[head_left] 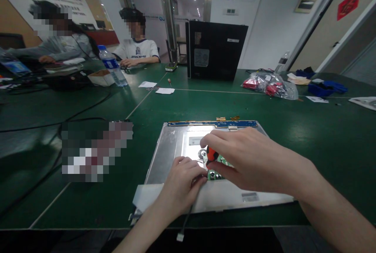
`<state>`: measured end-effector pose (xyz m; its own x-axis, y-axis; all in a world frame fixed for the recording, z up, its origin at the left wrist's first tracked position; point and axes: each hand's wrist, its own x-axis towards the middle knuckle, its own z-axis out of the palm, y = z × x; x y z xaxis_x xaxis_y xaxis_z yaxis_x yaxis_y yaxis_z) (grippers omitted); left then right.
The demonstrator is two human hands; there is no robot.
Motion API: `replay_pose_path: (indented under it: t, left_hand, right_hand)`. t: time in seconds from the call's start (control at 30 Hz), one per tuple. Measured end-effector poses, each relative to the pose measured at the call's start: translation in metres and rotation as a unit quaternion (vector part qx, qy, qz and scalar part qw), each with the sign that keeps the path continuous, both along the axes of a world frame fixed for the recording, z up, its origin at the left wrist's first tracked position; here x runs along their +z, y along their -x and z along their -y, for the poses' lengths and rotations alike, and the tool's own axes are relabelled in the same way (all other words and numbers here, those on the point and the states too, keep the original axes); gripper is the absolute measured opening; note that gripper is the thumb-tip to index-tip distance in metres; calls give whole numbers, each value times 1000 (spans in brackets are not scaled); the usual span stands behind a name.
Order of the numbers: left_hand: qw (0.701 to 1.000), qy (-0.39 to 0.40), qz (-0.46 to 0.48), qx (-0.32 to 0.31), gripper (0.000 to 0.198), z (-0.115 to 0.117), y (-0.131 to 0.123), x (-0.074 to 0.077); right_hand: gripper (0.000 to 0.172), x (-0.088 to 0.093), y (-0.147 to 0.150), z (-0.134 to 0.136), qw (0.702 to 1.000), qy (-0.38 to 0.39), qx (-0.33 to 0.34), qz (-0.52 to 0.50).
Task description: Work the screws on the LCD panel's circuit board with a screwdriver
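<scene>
A flat metal display panel [173, 143] lies face down on the green table [293, 127], with a blue circuit strip [211, 123] along its far edge. My right hand [249, 161] is closed around an orange-handled screwdriver [210, 154], held upright over a small green circuit board [216, 174] on the panel. My left hand [183, 182] rests beside it with fingers pinched at the board's left edge; what it grips is hidden. A thin cable [185, 221] runs from under that hand over the table's near edge.
A black computer case [216, 49] stands at the back. A plastic bag of red parts [270, 84] lies right of it. A water bottle [113, 67], paper slips [164, 91] and black cables [85, 108] are on the left. Two people sit at the far left.
</scene>
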<state>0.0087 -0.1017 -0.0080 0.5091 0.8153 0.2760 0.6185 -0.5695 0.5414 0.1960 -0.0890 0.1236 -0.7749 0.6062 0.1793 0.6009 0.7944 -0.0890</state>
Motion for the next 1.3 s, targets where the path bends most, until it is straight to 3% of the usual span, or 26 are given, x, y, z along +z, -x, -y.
replay_pose_path:
  t: [0.13, 0.43, 1.3]
  left_hand:
    - [1000, 8, -8, -7, 14, 0, 1, 3]
    - [1000, -10, -12, 1, 16, 2, 1, 1]
    - [1000, -19, -9, 4, 13, 1, 1, -1]
  right_hand:
    - [10, 2, -3, -5, 1000, 26, 11, -2]
    - [7, 4, 0, -8, 1000, -3, 11, 4]
    - [8, 4, -3, -9, 999, 9, 37, 6]
